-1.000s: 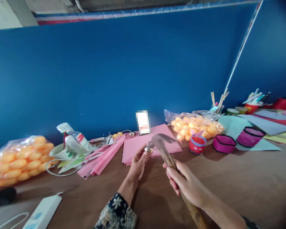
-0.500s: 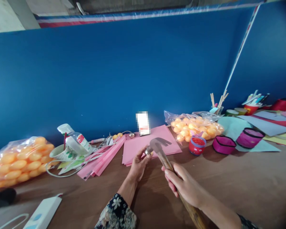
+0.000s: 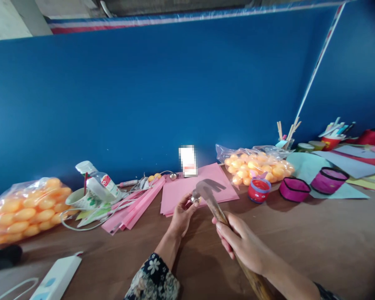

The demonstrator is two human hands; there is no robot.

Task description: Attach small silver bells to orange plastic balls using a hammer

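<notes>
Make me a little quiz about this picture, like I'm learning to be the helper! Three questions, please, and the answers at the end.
1. True or false: the right grip holds the hammer by its wooden handle.
2. What does the left grip hold?
3. Pick one: what colour are the flat sheets just beyond the left grip?
A) blue
B) yellow
C) pink

Key:
1. True.
2. A small shiny silver piece that looks round; the picture is too small to say exactly what it is.
3. C, pink.
</notes>
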